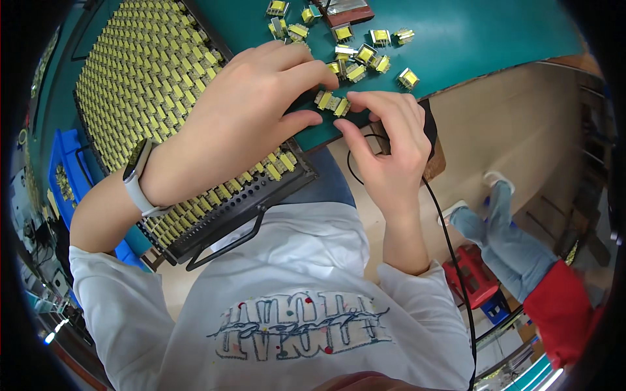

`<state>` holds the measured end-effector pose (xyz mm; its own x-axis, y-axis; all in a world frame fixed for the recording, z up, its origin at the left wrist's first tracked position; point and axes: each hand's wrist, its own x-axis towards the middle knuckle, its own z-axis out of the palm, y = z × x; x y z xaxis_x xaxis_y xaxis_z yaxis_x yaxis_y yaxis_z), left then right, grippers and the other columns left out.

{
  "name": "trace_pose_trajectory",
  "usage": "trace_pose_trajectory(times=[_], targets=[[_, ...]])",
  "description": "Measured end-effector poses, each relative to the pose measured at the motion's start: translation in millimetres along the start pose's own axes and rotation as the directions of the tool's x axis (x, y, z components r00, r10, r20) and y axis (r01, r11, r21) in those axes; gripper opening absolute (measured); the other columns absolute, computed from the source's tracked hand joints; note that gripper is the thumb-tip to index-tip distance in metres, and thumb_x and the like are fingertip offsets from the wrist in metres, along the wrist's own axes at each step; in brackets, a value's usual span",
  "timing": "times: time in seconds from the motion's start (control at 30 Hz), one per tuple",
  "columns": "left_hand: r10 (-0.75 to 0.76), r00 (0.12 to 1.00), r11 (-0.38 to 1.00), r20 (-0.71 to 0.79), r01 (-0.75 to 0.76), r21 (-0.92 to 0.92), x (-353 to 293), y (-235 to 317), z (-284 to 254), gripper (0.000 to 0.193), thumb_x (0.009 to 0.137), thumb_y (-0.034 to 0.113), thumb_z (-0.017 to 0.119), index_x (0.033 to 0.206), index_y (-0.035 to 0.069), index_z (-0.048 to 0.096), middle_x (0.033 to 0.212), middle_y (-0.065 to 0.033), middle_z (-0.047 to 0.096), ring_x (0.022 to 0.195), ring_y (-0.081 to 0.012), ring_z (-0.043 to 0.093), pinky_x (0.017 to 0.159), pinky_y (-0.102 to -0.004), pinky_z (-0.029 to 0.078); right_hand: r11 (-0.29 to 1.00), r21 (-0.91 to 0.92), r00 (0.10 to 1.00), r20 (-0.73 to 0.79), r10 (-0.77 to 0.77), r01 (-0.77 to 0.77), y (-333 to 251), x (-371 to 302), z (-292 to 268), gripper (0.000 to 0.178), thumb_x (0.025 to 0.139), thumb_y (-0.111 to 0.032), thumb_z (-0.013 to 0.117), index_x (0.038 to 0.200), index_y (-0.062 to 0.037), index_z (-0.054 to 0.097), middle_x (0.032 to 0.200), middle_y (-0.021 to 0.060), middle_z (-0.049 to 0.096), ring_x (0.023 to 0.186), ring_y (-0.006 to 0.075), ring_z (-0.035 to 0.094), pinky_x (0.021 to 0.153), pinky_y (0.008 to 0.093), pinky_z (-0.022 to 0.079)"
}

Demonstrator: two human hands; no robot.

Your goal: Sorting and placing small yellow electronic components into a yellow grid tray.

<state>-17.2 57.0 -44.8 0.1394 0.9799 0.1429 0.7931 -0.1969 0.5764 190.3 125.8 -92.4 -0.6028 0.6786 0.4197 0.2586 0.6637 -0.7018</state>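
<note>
Two small yellow-wound transformers (332, 103) with metal pins lie end to end at the table's near edge, between my hands. My left hand (251, 98) reaches over a black tray (254, 203), its thumb and forefinger spread to the left of this pair. From the right comes my right hand (394, 140), with thumb and forefinger apart beside the pair's right end. Whether its fingertips touch them I cannot tell. Rows of similar transformers (153, 78) fill most of the tray, and part of these rows is hidden under my left forearm.
Several loose transformers (365, 53) are scattered on the green tabletop (469, 39). A brownish-red block (345, 13) sits at the far edge. Left of the tray stands a blue bin (68, 146). A black cable (450, 234) hangs by my right arm. Another person (521, 254) is at the right.
</note>
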Motion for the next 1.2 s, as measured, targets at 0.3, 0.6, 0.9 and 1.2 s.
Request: trace_pose_trajectory(times=[0.3,0.6,0.9,1.2], targets=[[0.04,0.999,0.999,0.005,-0.04,-0.01,1,3,6,0.038,0.077,0.008,0.084,0.113,0.005,0.072,0.107,-0.0107,0.063,0.096,-0.0317,0.064,0.083,-0.0406,0.054,0.999,0.032,1.0,-0.001,-0.013,0.013,3,-2,-1,0.033,0.073,0.003,0.085,0.102,-0.0045,0.072,0.097,0.0053,0.074,0.081,0.0211,0.063,0.079,0.0324,0.047],[-0.049,0.997,0.996,0.062,0.053,-0.073,0,6,10,0.033,0.081,0.005,0.082,0.113,0.005,0.072,0.103,-0.0105,0.062,0.083,-0.0263,0.066,0.073,-0.0355,0.055,0.997,0.073,1.0,0.008,-0.026,0.025,4,0,-3,0.023,0.077,0.006,0.08,0.097,-0.0044,0.073,0.095,0.0056,0.075,0.079,0.0205,0.066,0.08,0.0318,0.047],[-0.049,0.998,0.995,0.029,0.051,-0.084,1,7,11,0.033,0.078,0.005,0.083,0.109,0.007,0.074,0.093,-0.0085,0.058,0.077,-0.0248,0.062,0.069,-0.0355,0.052,0.998,0.06,1.0,0.011,-0.015,0.014,2,2,-2,0.018,0.079,0.005,0.078,0.094,-0.0042,0.072,0.092,0.0043,0.074,0.078,0.0201,0.066,0.081,0.0314,0.047],[-0.064,0.997,0.997,0.043,0.066,-0.05,2,8,12,0.03,0.078,0.006,0.083,0.107,0.007,0.073,0.089,-0.0085,0.056,0.076,-0.0243,0.062,0.068,-0.0359,0.052,0.997,0.072,1.0,-0.011,0.015,-0.014,1,0,4,0.02,0.075,0.002,0.076,0.091,-0.0071,0.066,0.09,0.0011,0.07,0.083,0.0232,0.062,0.084,0.0382,0.041]])
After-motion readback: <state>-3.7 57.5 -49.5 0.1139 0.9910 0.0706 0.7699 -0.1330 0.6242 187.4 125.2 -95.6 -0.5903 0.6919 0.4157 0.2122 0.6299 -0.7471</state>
